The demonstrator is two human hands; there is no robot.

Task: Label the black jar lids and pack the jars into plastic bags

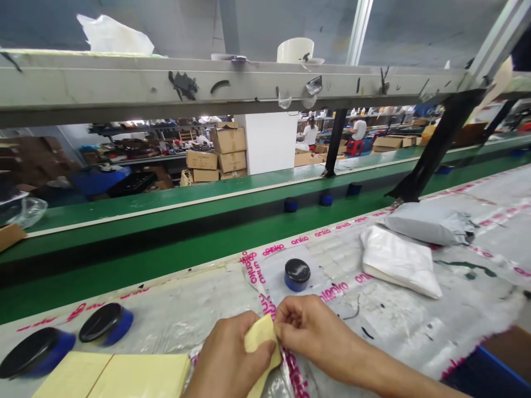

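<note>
My left hand [232, 354] is closed around a folded or bent yellow paper sheet [260, 334], its thumb lying across the front. Against that sheet's upper right edge, my right hand [309, 326] makes a pinch; what lies between its fingertips is hidden. Just beyond my hands stands a small round tin [297, 275] with a glossy black top and blue side. A stack of yellow paper [141, 376] lies to the left of my left hand. Behind that stack are two more black-and-blue tins, one nearer [37, 352] and one farther [105, 324].
Plastic sheeting with pink print [373, 309] covers the bench. White folded bags [398, 260] and a grey bag [431, 222] lie at right. Behind runs a green conveyor [166, 265] carrying several tins. A shelf beam [232, 83] crosses above; a dark post [435, 149] stands right.
</note>
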